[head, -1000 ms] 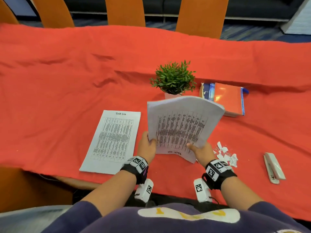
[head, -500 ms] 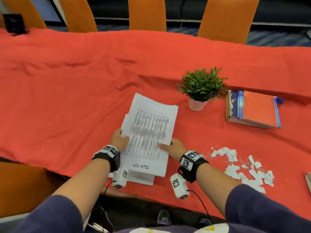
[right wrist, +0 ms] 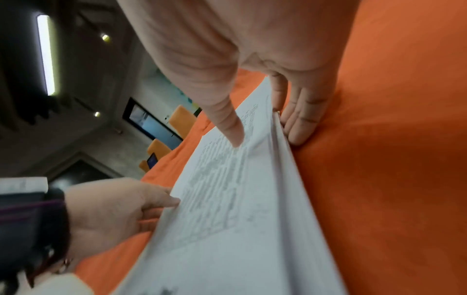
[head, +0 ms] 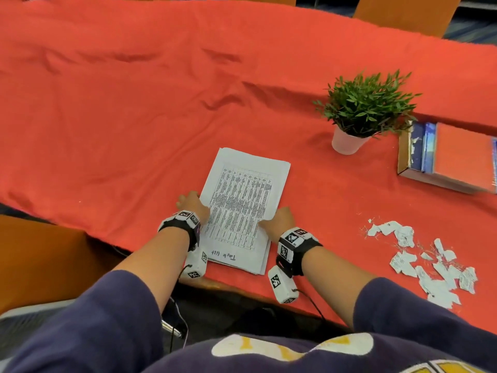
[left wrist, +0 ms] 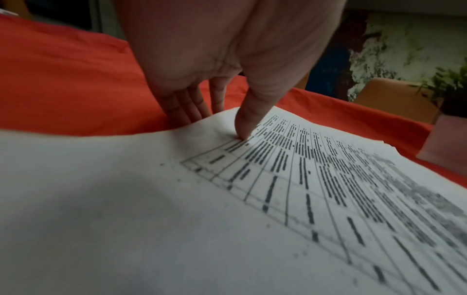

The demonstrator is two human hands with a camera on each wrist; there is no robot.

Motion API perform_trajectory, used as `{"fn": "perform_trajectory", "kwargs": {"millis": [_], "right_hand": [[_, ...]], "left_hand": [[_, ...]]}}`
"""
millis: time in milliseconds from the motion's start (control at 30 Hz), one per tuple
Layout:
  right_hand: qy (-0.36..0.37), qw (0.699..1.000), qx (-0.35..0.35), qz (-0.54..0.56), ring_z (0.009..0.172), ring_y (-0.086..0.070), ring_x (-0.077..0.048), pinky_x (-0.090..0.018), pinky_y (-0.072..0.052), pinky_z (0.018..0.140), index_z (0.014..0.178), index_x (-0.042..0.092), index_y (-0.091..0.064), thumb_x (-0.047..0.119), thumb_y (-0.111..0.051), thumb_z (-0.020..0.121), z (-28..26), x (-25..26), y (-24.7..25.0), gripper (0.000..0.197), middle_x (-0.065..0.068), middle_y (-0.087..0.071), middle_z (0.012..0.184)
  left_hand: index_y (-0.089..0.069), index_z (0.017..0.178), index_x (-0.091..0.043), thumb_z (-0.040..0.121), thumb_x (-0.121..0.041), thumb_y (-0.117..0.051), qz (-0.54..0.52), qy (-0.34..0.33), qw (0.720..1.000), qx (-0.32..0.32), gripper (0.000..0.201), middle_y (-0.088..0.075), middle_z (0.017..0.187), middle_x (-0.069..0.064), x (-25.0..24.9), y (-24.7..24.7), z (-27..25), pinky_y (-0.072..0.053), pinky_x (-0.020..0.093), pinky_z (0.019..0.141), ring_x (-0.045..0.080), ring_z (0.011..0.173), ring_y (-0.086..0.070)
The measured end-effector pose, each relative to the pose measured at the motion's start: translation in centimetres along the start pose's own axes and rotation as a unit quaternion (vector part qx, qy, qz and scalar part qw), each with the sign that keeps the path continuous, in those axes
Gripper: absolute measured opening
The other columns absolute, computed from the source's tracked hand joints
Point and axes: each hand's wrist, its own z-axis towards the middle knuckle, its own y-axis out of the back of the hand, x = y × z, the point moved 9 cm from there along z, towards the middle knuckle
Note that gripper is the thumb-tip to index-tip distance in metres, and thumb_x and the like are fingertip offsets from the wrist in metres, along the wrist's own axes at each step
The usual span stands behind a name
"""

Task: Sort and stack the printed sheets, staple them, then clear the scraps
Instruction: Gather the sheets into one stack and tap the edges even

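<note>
The printed sheets (head: 243, 208) lie as one stack on the red cloth near the table's front edge, with the heading toward me. My left hand (head: 192, 204) holds the stack's left edge. In the left wrist view its thumb (left wrist: 242, 127) presses on top and the fingers (left wrist: 187, 107) run under the paper. My right hand (head: 277, 220) holds the right edge, with its thumb (right wrist: 235, 129) on top and its fingers (right wrist: 298, 119) along and partly beneath the edge. Torn paper scraps (head: 425, 262) lie scattered to the right. No stapler is in view.
A small potted plant (head: 360, 109) stands behind the stack to the right. Beside it lie stacked books (head: 451, 157). Orange chairs (head: 403, 12) line the far side. The wrinkled red cloth (head: 121, 117) spreads to the left and back.
Both hands brought the raised sheets down and to the left, onto the sheet that lay on the cloth. The top sheets, askew half a second ago, now sit nearly square with it.
</note>
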Motion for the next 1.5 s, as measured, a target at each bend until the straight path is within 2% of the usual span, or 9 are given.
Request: {"fn": "perform_trajectory", "kwargs": {"millis": [100,233,367,633,833,967,1100,1267,1500], "right_hand": [[-0.022,0.998,0.013,0.066,0.081,-0.066,-0.027,-0.034,-0.053,0.069,0.11,-0.013,-0.063,0.012,-0.069,0.08,0.0,0.3,0.0,0.04,-0.016,-0.068,0.092],[-0.05,0.995,0.051,0.069,0.087,-0.058,-0.024,-0.03,-0.044,0.071,0.117,-0.01,-0.057,0.013,-0.064,0.088,-0.3,0.6,0.2,0.037,-0.021,-0.063,0.118],[-0.016,0.994,0.073,0.084,0.11,-0.061,-0.032,-0.03,-0.048,0.078,0.12,-0.005,-0.058,0.006,-0.06,0.091,-1.1,1.3,1.2,0.031,-0.015,-0.063,0.122],[0.077,0.98,-0.033,0.179,0.105,-0.063,-0.028,-0.044,-0.051,0.094,0.117,0.008,-0.057,0.006,-0.061,0.088,-4.1,-0.3,14.7,0.029,-0.01,-0.065,0.119],[0.107,0.968,-0.117,0.195,0.097,-0.062,-0.019,-0.022,-0.049,0.076,0.124,0.01,-0.056,0.004,-0.058,0.091,-10.1,-7.7,28.7,0.034,-0.004,-0.065,0.113],[0.114,0.957,-0.161,0.211,0.102,-0.065,-0.024,-0.039,-0.052,0.093,0.118,0.014,-0.058,0.004,-0.061,0.089,-12.9,-14.1,35.4,0.032,-0.008,-0.067,0.116],[0.125,0.955,-0.149,0.225,0.099,-0.066,-0.021,-0.043,-0.049,0.098,0.092,0.026,-0.066,0.001,-0.062,0.087,-14.0,-18.4,38.0,0.026,-0.002,-0.07,0.106],[0.146,0.949,-0.107,0.257,0.089,-0.064,-0.002,-0.027,-0.051,0.089,0.101,0.018,-0.066,-0.006,-0.063,0.084,-14.9,-20.0,38.9,0.03,0.0,-0.069,0.105],[0.179,0.932,-0.113,0.295,0.098,-0.066,-0.013,-0.037,-0.049,0.095,0.093,0.035,-0.065,0.013,-0.067,0.087,-14.8,-18.3,39.7,0.023,0.013,-0.069,0.099]], "left_hand": [[-0.056,0.114,-0.007,0.075,-0.02,-0.055,-0.049,0.003,0.998,0.028,0.042,-0.06,0.114,0.014,0.2,-0.4,1.2,-0.052,0.041,0.086,0.035,0.106,-0.058],[-0.056,0.119,0.011,0.088,-0.008,-0.051,-0.122,-0.005,0.991,0.057,0.037,-0.063,0.106,0.022,-0.7,-0.4,0.1,-0.051,0.041,0.078,0.038,0.098,-0.062],[-0.054,0.087,-0.005,0.089,-0.002,-0.044,-0.156,-0.03,0.986,0.046,0.01,-0.049,0.073,0.007,-2.2,0.5,-1.8,-0.031,0.028,0.054,0.024,0.078,-0.048],[-0.055,0.111,-0.005,0.091,-0.01,-0.054,-0.313,-0.14,0.937,0.069,0.02,-0.06,0.095,0.007,-13.8,1.7,-9.2,-0.043,0.03,0.065,0.022,0.077,-0.055],[-0.054,0.127,-0.014,0.092,-0.009,-0.053,-0.377,-0.24,0.88,0.161,0.035,-0.063,0.113,-0.005,-26.3,-3.7,-19.4,-0.045,0.031,0.088,0.015,0.102,-0.06],[-0.058,0.123,-0.013,0.087,-0.002,-0.057,-0.364,-0.292,0.868,0.171,0.037,-0.066,0.114,0.002,-31.6,-8.1,-25.3,-0.048,0.034,0.092,0.023,0.109,-0.062],[-0.06,0.115,-0.016,0.083,-0.002,-0.056,-0.397,-0.296,0.856,0.15,0.036,-0.068,0.112,0.002,-33.2,-10.9,-29.1,-0.05,0.04,0.094,0.023,0.107,-0.063],[-0.061,0.114,-0.008,0.08,0.003,-0.059,-0.444,-0.276,0.843,0.125,0.036,-0.069,0.106,0.003,-32.5,-12.9,-31.5,-0.05,0.035,0.088,0.019,0.099,-0.065],[-0.065,0.102,-0.013,0.082,-0.002,-0.07,-0.475,-0.28,0.827,0.109,0.024,-0.071,0.099,0.003,-33.9,-12.6,-33.4,-0.053,0.033,0.083,0.018,0.092,-0.066]]}}
